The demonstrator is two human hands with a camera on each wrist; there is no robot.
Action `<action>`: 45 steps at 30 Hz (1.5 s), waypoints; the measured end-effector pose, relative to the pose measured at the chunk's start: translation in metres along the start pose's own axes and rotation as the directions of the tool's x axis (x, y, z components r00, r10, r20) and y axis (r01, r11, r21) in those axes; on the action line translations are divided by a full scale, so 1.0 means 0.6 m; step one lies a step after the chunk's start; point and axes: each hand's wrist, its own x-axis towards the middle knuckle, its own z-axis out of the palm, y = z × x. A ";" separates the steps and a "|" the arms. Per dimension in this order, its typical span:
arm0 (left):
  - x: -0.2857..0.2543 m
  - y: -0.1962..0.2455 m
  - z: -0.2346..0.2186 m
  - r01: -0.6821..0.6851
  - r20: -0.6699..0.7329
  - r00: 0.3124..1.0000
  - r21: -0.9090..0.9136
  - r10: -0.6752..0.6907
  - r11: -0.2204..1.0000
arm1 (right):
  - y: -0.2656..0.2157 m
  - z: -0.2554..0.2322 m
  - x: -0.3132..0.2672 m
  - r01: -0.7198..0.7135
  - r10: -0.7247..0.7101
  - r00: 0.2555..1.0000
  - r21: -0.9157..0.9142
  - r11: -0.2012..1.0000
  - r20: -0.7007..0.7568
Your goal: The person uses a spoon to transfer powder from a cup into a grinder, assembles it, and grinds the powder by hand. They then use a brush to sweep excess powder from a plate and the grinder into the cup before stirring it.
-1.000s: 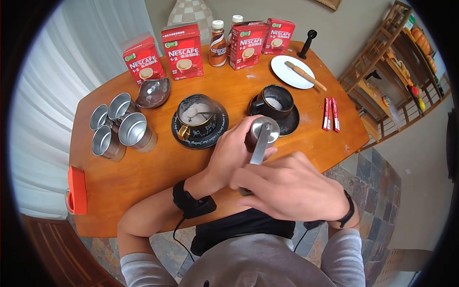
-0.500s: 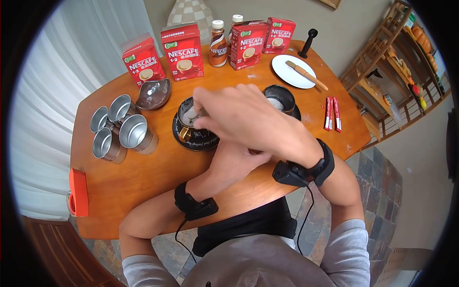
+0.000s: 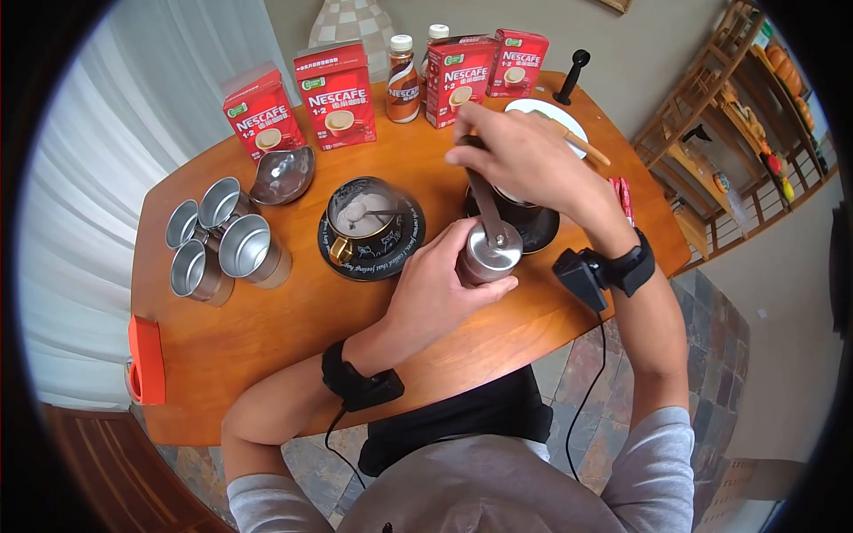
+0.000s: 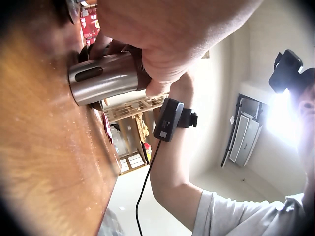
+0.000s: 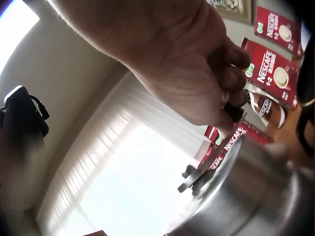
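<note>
My left hand (image 3: 437,286) grips a metal manual coffee grinder (image 3: 491,258) around its upper body. In the left wrist view, the grinder's slotted steel lower part (image 4: 110,78) stands at the tabletop. With curled fingers my right hand (image 3: 538,164) holds the dark knob at the end of the crank (image 3: 485,206), which points away toward the boxes. To the left sits a black cup (image 3: 355,242) with a gold handle, pale powder and a spoon inside, on a black saucer (image 3: 391,259). Behind the grinder, a second black cup is mostly hidden by my right hand, above its saucer (image 3: 540,235).
Several metal cups (image 3: 253,249) and a dark bowl (image 3: 284,175) stand left. Red Nescafe boxes (image 3: 338,98) and bottles (image 3: 402,84) line the back. A white plate (image 3: 524,107) with a wooden-handled brush (image 3: 593,151), a black tamper-like tool (image 3: 573,80) and red sachets (image 3: 625,200) are right.
My right hand has swung the crank round, from the near side, across the left, to the far side of the grinder. My left hand keeps its grip on the grinder.
</note>
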 end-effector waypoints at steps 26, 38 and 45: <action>-0.008 -0.031 0.016 -0.097 -0.075 0.993 -0.162 0.086 0.982 | -0.197 -0.011 -0.102 0.413 -0.400 0.885 -0.002 0.911 0.238; -0.002 -0.005 0.000 -0.056 -0.041 0.997 0.038 0.058 0.998 | 0.036 -0.065 -0.099 -0.157 0.157 0.987 0.016 0.987 0.043; -0.002 -0.008 0.002 -0.070 -0.047 0.996 0.022 0.071 0.997 | -0.087 -0.131 -0.260 -0.314 0.295 0.928 0.049 0.948 0.229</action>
